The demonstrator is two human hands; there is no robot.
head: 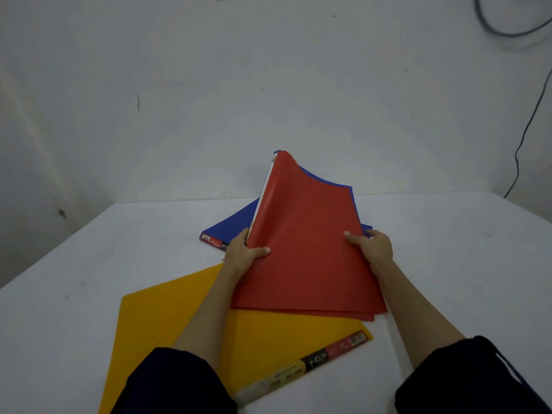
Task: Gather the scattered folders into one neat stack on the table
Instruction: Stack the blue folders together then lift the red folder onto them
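A red folder [307, 249] is held tilted up above the table, with a blue folder edge showing right behind its top and right side. My left hand [243, 253] grips its left spine edge. My right hand [373, 248] grips its right edge. A second blue folder [231, 227] lies flat on the table behind my left hand, partly hidden by the red one. A yellow folder [167, 318] lies flat near me under my left forearm, with its labelled spine towards the right.
The white table [463, 264] runs to a white wall at the back. A black cable [521, 138] hangs down the wall at the far right. Dark sleeves cover both my upper arms at the bottom of the view.
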